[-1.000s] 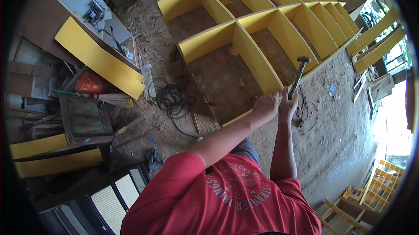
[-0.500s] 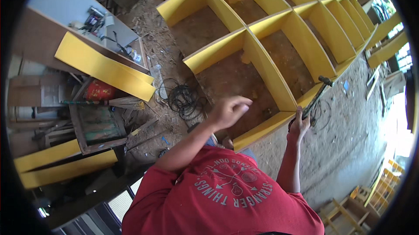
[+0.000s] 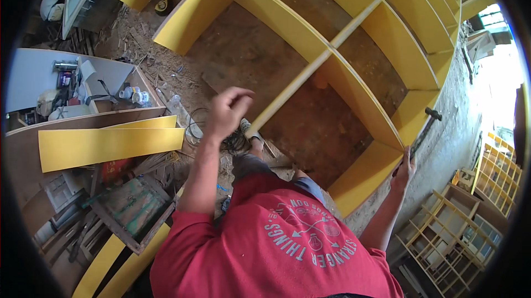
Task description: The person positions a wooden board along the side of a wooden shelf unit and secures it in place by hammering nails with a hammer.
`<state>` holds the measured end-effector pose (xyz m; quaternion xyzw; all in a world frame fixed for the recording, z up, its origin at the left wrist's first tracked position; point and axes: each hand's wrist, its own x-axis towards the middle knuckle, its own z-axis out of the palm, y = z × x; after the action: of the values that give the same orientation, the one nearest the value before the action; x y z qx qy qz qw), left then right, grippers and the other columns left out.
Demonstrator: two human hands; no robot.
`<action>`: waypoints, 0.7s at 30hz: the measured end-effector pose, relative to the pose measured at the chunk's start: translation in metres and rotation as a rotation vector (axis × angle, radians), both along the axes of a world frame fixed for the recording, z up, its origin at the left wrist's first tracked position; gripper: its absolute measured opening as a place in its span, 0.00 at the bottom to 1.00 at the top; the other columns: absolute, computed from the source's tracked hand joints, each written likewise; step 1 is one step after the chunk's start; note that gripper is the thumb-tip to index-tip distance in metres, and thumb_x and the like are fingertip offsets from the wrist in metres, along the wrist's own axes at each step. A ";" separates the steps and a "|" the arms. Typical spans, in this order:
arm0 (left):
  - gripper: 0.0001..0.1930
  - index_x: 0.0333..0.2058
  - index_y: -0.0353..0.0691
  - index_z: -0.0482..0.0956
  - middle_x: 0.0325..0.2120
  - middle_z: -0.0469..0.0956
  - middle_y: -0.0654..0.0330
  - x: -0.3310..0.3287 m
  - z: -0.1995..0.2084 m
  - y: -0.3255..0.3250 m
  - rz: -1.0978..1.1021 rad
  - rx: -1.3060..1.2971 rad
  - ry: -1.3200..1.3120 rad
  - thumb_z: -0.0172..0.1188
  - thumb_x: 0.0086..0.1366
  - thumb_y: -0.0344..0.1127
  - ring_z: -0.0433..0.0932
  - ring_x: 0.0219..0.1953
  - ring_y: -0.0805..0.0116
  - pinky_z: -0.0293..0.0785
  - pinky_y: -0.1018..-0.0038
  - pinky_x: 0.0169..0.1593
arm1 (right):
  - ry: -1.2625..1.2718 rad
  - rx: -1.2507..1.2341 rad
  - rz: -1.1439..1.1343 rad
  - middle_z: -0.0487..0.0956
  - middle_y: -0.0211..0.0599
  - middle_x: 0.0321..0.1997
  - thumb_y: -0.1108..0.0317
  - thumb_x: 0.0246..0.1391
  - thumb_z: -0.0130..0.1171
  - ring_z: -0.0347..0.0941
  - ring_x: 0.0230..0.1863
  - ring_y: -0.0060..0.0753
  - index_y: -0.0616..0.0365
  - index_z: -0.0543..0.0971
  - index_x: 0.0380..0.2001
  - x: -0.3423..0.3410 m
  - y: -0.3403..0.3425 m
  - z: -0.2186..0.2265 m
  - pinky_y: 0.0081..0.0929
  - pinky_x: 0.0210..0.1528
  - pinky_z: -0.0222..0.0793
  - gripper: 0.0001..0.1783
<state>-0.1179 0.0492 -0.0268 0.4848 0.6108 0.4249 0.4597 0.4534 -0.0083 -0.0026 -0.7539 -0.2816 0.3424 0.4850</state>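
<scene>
At 9 o'clock, a bit high, stands a purple can (image 3: 64,79); if it has words, they are too small to read. Just below, two yellow boards (image 3: 110,146) lie one partly over the other. A white jar (image 3: 142,98) near them has a label, but I cannot read it.

Close to the middle, at 10 o'clock, the left hand (image 3: 227,113) is up in the air. Its fingers are bent in, and I cannot tell if they pinch something small. Between 5 and 6 o'clock, the person's red shirt (image 3: 251,245) has pale grey letters and little arrow and bulb pictures.

From 11 to 3 o'clock spreads the big yellow frame (image 3: 354,94), made of boards that cross into boxes. At its near corner, toward 3 o'clock, is the right hand (image 3: 406,170). Its fingers are wrapped around a hammer (image 3: 424,130), whose dark head points to 1 o'clock. Past it, at 4 o'clock, sits a yellow grid (image 3: 451,245).
</scene>
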 end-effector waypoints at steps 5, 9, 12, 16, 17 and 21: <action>0.13 0.50 0.34 0.85 0.39 0.88 0.57 0.006 -0.011 -0.003 -0.245 -0.182 -0.172 0.65 0.71 0.33 0.84 0.41 0.74 0.80 0.73 0.47 | -0.048 -0.067 -0.008 0.72 0.13 0.21 0.50 0.68 0.66 0.59 0.14 0.09 0.48 0.80 0.44 -0.002 0.003 0.006 0.18 0.14 0.50 0.15; 0.12 0.50 0.34 0.85 0.40 0.88 0.58 -0.044 -0.007 0.005 -0.289 -0.236 -0.135 0.65 0.71 0.33 0.85 0.44 0.72 0.81 0.71 0.49 | -0.089 -0.095 -0.017 0.68 0.12 0.20 0.51 0.71 0.62 0.57 0.14 0.07 0.48 0.79 0.42 -0.013 0.012 0.010 0.17 0.14 0.47 0.14; 0.10 0.47 0.33 0.85 0.40 0.88 0.55 -0.095 0.003 0.028 -0.067 0.025 -0.071 0.64 0.72 0.32 0.85 0.44 0.72 0.81 0.73 0.48 | -0.083 -0.128 -0.014 0.70 0.13 0.21 0.50 0.71 0.63 0.58 0.15 0.07 0.48 0.79 0.45 -0.008 0.001 0.010 0.17 0.15 0.48 0.14; 0.07 0.45 0.33 0.83 0.40 0.85 0.56 -0.174 0.009 0.065 0.539 0.467 -0.217 0.61 0.73 0.29 0.84 0.41 0.69 0.82 0.73 0.46 | -0.109 -0.123 0.009 0.64 0.12 0.16 0.48 0.69 0.63 0.55 0.09 0.09 0.46 0.78 0.42 -0.001 0.002 0.006 0.16 0.10 0.48 0.15; 0.06 0.43 0.33 0.83 0.38 0.85 0.56 -0.193 0.020 0.080 0.684 0.542 -0.227 0.60 0.73 0.27 0.84 0.40 0.68 0.82 0.73 0.44 | -0.120 -0.119 0.007 0.64 0.12 0.16 0.47 0.70 0.63 0.55 0.10 0.08 0.46 0.76 0.39 0.001 0.000 0.005 0.16 0.10 0.48 0.15; 0.08 0.46 0.32 0.83 0.39 0.86 0.56 -0.283 -0.003 0.135 0.739 0.409 -0.117 0.59 0.73 0.28 0.84 0.43 0.69 0.80 0.74 0.44 | -0.136 -0.161 0.023 0.64 0.13 0.17 0.47 0.70 0.63 0.56 0.11 0.08 0.45 0.73 0.35 0.003 0.005 0.008 0.15 0.11 0.48 0.17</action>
<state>-0.4004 0.1837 -0.0299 0.2894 0.6195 0.7003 0.2050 0.4567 -0.0030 0.0054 -0.8088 -0.2939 0.3174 0.3984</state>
